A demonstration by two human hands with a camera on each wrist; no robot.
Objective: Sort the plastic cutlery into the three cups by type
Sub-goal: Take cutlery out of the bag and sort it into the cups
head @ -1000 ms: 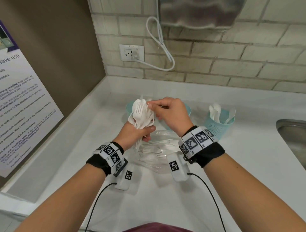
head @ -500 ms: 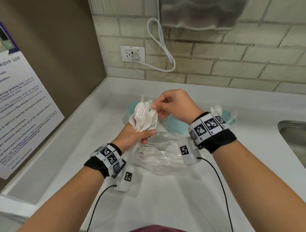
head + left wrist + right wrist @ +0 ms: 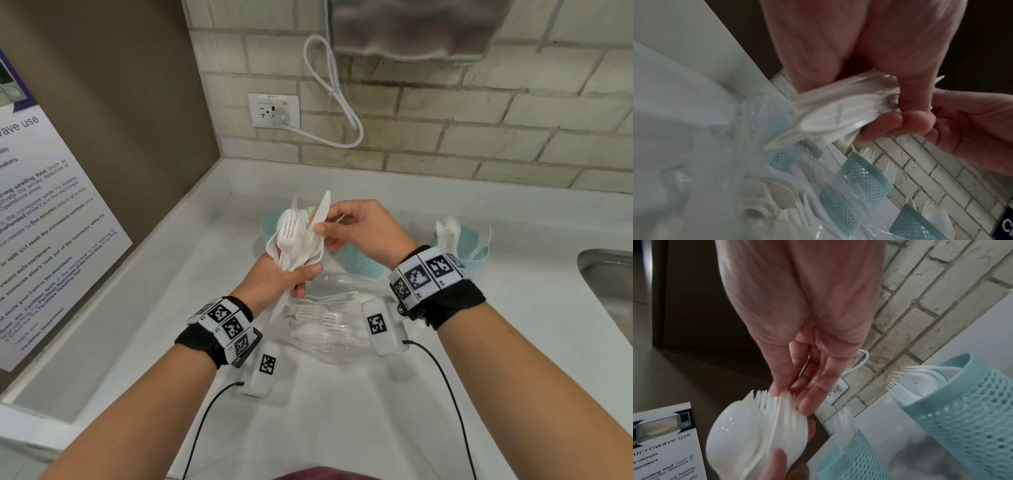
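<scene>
My left hand [image 3: 301, 277] grips a bundle of white plastic cutlery [image 3: 294, 240] upright above the counter; forks and a spoon show in it. My right hand [image 3: 322, 229] pinches a white knife [image 3: 322, 207] that sticks up out of the bundle's top. Three teal mesh cups stand behind: the left cup [image 3: 269, 222] behind the bundle, the middle cup [image 3: 363, 265] under my right hand, the right cup [image 3: 478, 248] with spoons. In the left wrist view my fingers [image 3: 890, 123] wrap the bundle [image 3: 838, 112]. In the right wrist view my fingertips [image 3: 805, 404] touch the bundle [image 3: 760, 426].
A clear plastic bag [image 3: 329, 325] with more white cutlery lies on the white counter [image 3: 342, 428] below my hands. A steel sink [image 3: 609, 291] is at the right edge. A wall outlet [image 3: 274, 109] with a white cord and a poster [image 3: 44, 222] are on the walls.
My right hand has drawn a knife upward out of the bundle, so its blade now stands above the other pieces. The left hand keeps hold of the bundle.
</scene>
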